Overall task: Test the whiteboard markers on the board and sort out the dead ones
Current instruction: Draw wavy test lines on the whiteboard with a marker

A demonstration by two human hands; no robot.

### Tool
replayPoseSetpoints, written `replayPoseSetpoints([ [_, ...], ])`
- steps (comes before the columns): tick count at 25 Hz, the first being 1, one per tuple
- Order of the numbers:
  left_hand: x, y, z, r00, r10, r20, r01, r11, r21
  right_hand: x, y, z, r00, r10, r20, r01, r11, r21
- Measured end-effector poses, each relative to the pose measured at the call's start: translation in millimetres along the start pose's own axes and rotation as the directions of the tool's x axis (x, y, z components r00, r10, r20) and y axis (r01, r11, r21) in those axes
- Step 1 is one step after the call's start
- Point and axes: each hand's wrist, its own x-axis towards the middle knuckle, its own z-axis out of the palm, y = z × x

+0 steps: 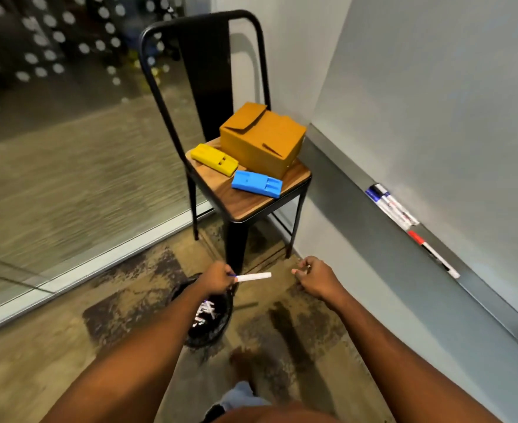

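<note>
Your two bare forearms reach forward from the bottom edge, over a patch of pale blue cloth at your legs. Your left hand has its fingers curled round one end of a slim white whiteboard marker, a bit of blue showing at the gripped end, and the barrel points right, roughly level. Your right hand hangs just beside the marker's free end, not touching it. Its fingers are curled in with the thumb toward the marker, and you cannot tell whether they pinch anything small.

Under your left hand a round black bin stands on the mottled brown carpet, with several white markers lying in it.

Beyond your hands stands a black metal chair with a wooden seat. On the seat a blue plastic holder lies nearest you, a yellow plastic holder to its left, and an orange-brown cardboard box behind them, flaps folded.

Along the right wall runs the whiteboard with its grey metal tray. On the tray, a cluster of dark-capped markers lies farther off and a red-capped marker closer to you.
</note>
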Motion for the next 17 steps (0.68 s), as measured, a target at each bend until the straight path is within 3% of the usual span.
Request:
replayPoseSetpoints([
  [4, -7.9, -66.7, -6.0, 0.974, -0.217, -0.057, 0.224, 0.949, 0.222, 8.0, 2.3, 31.4, 0.984, -0.073, 0.161, 0.098, 0.983, -0.152],
  [12, 10.5, -100.6, -3.8, 0.897, -0.429, -0.109, 0.436, 0.898, 0.056, 23.8, 17.2, 41.6, 0.964, -0.043, 0.264, 0.092, 0.979, -0.179],
  [17, 19.4, -100.4, -6.0, 0.898, -0.438, -0.035, 0.440, 0.894, 0.089, 33.5, 20.1, 43.7, 0.963, -0.040, 0.266, 0.098, 0.972, -0.212],
])
